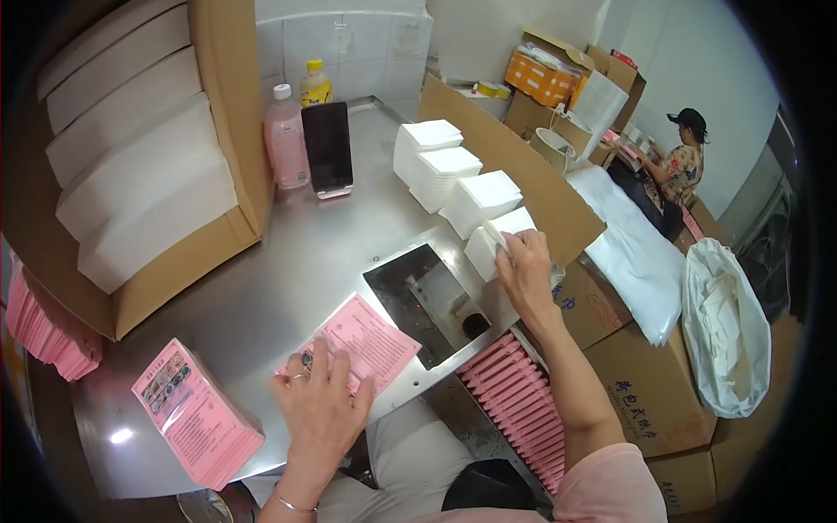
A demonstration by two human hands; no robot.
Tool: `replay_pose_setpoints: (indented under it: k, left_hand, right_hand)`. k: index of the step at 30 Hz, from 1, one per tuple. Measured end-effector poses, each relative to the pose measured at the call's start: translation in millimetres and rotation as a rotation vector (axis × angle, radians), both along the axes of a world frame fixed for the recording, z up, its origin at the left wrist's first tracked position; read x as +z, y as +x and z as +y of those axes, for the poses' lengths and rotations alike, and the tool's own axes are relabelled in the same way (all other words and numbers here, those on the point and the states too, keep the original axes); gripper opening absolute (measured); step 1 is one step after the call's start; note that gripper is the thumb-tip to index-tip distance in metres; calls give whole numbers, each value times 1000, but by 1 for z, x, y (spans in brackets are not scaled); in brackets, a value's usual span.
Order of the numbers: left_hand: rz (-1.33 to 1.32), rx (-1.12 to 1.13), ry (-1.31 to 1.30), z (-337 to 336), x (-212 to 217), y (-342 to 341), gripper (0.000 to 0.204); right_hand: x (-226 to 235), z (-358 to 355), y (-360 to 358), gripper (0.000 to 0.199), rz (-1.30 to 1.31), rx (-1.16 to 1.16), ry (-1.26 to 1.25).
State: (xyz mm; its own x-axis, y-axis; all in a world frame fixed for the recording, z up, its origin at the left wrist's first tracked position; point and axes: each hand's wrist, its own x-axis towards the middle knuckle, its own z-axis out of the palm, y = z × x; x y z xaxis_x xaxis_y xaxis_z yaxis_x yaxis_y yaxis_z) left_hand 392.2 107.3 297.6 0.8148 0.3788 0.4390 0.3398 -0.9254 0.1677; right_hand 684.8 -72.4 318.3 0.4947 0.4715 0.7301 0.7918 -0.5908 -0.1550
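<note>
Pink leaflet [366,340] lies flat on the steel table [288,270], beside the machine slot [432,301]; left hand [321,408] rests open on it, fingers spread. Right hand [526,270] grips the nearest white napkin stack [495,240] at the table's right edge. Pink leaflet pile [196,414] sits to the left.

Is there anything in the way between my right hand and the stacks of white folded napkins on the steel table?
Nothing visible is. The right hand already rests on the nearest stack of white folded napkins, fingers on its top. The left hand lies flat on the pink printed leaflet, with no object between them.
</note>
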Motion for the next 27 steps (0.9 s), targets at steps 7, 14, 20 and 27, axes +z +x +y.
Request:
replay_pose_setpoints:
  k: [7, 14, 20, 27]
  left_hand:
    - [2, -97, -87, -11, -3, 1, 35]
    - [16, -95, -142, -14, 7, 2, 33]
    - [-16, -165, -126, -8, -9, 3, 29]
    - [16, -190, -264, 12, 13, -13, 81]
  right_hand:
    - [2, 3, 0, 20, -33, -21, 12]
    - [6, -6, 9, 18, 56, -23, 12]
    - [-2, 1, -8, 34, -111, 11, 38]
    - [-38, 22, -186, 34, -154, 897, -228]
